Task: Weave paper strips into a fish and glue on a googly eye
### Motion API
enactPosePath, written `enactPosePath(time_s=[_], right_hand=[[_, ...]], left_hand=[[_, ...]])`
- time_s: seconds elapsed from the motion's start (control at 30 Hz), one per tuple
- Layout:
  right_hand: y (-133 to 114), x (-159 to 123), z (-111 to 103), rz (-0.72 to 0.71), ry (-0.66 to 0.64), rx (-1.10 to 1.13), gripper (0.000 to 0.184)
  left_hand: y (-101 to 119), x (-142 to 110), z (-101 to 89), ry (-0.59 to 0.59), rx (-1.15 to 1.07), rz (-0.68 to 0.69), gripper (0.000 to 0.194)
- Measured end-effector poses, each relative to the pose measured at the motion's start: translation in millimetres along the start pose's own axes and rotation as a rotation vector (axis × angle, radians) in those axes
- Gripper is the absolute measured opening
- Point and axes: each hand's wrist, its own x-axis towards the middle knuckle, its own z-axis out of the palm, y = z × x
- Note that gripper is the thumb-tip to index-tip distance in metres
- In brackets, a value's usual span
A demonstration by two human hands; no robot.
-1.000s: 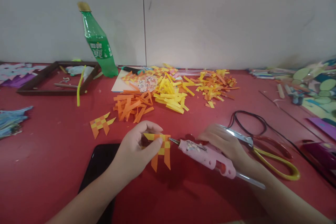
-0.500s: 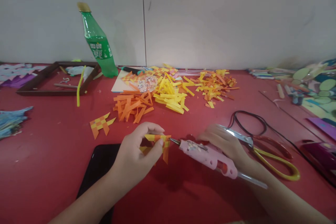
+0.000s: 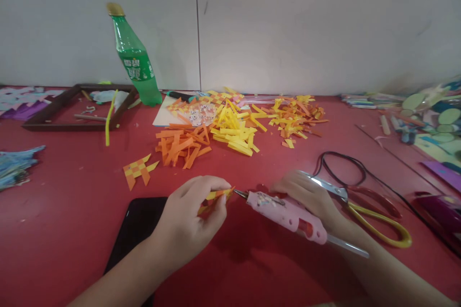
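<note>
Head view: your left hand (image 3: 194, 223) pinches one woven piece (image 3: 216, 194) between fingertips; right hand (image 3: 308, 196) grips one glue gun (image 3: 284, 215).

We have open tabletop (image 3: 252, 273) between our forearms, with the black phone (image 3: 135, 228) lying partly beneath the left one. Between our left hand (image 3: 196, 220) and right hand (image 3: 306, 194), the pink glue gun (image 3: 288, 216) blocks direct passage. Right of it, the scissors (image 3: 340, 192) and looped cord (image 3: 334, 153) obstruct us. Ahead, a bare strip runs up to the orange strips (image 3: 180, 144) and yellow strips (image 3: 236, 136), which bar our way wallward. Farther left, the bottle (image 3: 139, 72) rises as the tallest obstacle, beside the low frame (image 3: 72, 127).
</note>
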Motion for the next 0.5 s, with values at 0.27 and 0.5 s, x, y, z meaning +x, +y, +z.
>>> enactPosePath(time_s=[0.27, 0.5], right_hand=[[-7.1, 4.6, -6.3, 0.021, -0.001, -0.008, 0.020], [-9.0, -1.0, -1.7, 0.094, 0.140, 0.008, 0.013]], left_hand=[[2.6, -2.1, -3.1, -0.063, -0.017, -0.070, 0.015], [3.5, 3.3, -1.6, -0.091, -0.433, -0.523, 0.010]])
